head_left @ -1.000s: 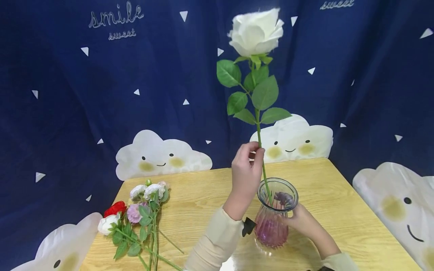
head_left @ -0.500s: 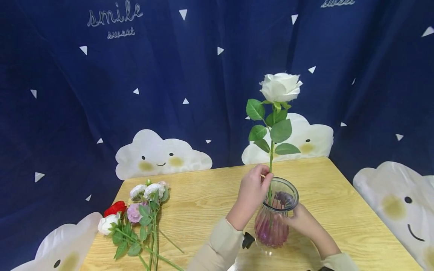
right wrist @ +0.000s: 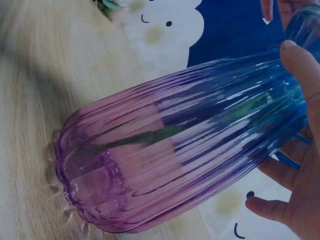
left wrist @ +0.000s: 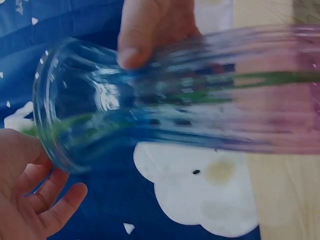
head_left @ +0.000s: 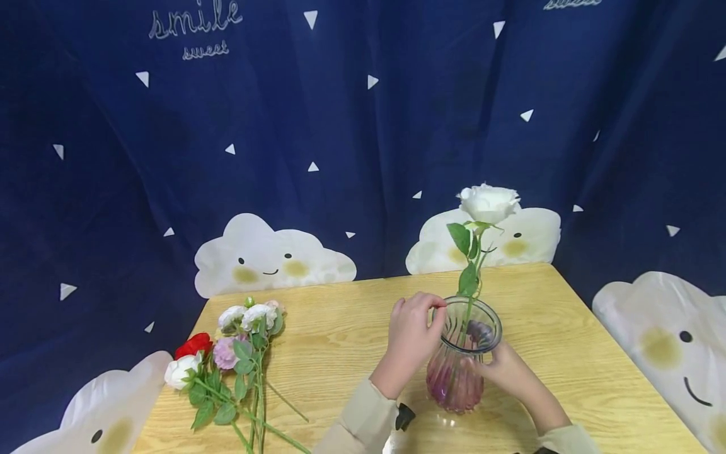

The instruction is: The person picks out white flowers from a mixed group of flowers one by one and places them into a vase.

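Observation:
A white rose [head_left: 489,203] with green leaves stands in a ribbed glass vase [head_left: 455,384], which fades from clear blue at the top to pink at the base. Its stem shows through the glass in the right wrist view. My left hand [head_left: 413,334] is beside the rim, fingers loosely bent, apart from the stem; in the left wrist view my left hand [left wrist: 30,192] has its fingertips by the rim and holds nothing. My right hand [head_left: 507,372] grips the vase neck from the right; the right wrist view shows the thumb of my right hand [right wrist: 302,165] along the neck.
Several flowers lie at the left of the wooden table [head_left: 329,353]: a red rose [head_left: 194,345], a white rose [head_left: 183,371], a lilac flower [head_left: 225,354] and small white blooms [head_left: 258,317]. A dark blue curtain [head_left: 283,113] with cloud shapes hangs behind.
The white rose has gone down into the vase and leans right. My left hand moved down with it, then let go of the stem. My right hand has stayed on the vase.

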A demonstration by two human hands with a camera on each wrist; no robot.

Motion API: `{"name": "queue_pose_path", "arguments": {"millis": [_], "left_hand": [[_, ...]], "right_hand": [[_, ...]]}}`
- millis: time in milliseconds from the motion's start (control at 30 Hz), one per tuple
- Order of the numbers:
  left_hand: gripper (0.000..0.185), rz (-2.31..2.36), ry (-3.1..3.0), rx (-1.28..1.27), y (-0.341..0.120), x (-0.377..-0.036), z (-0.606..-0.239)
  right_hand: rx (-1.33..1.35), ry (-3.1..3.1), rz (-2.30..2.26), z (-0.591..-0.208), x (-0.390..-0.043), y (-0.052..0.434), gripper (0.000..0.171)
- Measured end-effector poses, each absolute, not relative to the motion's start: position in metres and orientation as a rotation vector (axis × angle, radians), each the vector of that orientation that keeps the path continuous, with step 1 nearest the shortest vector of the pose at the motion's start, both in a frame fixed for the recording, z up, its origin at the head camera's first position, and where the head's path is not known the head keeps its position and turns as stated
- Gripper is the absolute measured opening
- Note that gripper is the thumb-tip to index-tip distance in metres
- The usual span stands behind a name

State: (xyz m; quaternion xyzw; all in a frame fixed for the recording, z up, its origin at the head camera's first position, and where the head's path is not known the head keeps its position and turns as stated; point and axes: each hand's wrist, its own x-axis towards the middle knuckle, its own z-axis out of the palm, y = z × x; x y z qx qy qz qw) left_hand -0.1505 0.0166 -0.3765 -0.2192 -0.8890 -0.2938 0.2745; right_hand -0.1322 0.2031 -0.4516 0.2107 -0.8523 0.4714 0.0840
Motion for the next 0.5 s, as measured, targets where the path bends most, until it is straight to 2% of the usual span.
{"name": "queue_pose_path", "arguments": {"millis": [500], "left_hand": [[0.007,-0.635,-2.415,-0.365,-0.048,-0.161,-0.425]], "right_hand": [[0.539,-2.598,1.414,-0.451,-0.131,0.202,0.073]]}}
